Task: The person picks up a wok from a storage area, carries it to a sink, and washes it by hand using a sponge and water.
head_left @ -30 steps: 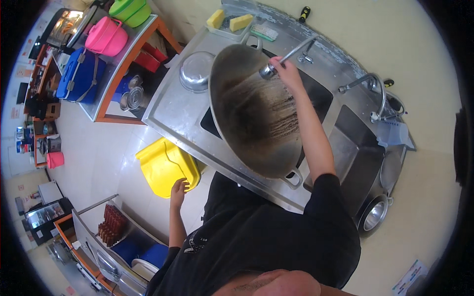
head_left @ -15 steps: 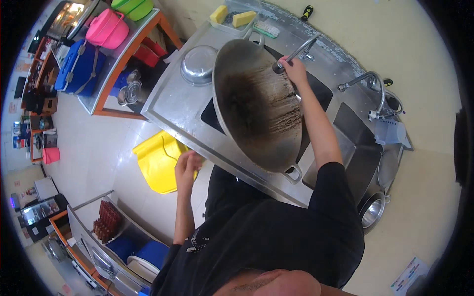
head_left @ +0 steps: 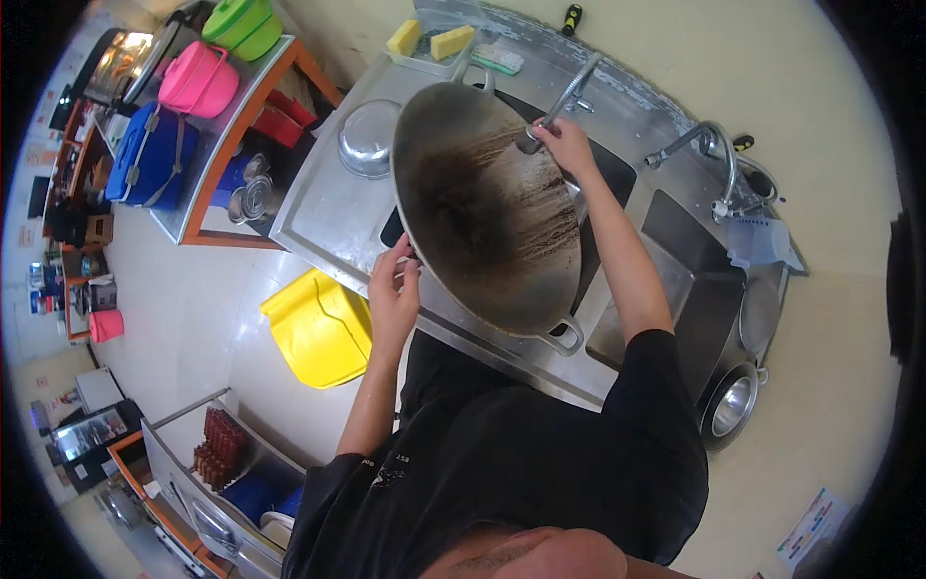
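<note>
A large wok [head_left: 482, 222] with two loop handles stands tilted over the sink. Dark brown burnt residue coats its inside, streaked on the right half. My right hand [head_left: 564, 147] is closed around the end of the metal faucet spout [head_left: 576, 82], which points into the wok at its upper right. At the wok's left rim is my left hand [head_left: 394, 294], its bent fingers and thumb at the edge, seemingly pinching it. Whether water runs from the spout I cannot make out.
An upturned metal bowl [head_left: 369, 140] lies left of the wok. Behind it, a tray [head_left: 424, 64] holds yellow sponges. On the right are a second faucet [head_left: 719, 145], a sink basin [head_left: 694, 261] and a clear plastic jug [head_left: 757, 241]. A yellow plastic item [head_left: 318, 328] is on the floor.
My left hand has moved up and right from beside the counter to the wok's rim. My right hand stays on the spout. The whole view has shifted slightly.
</note>
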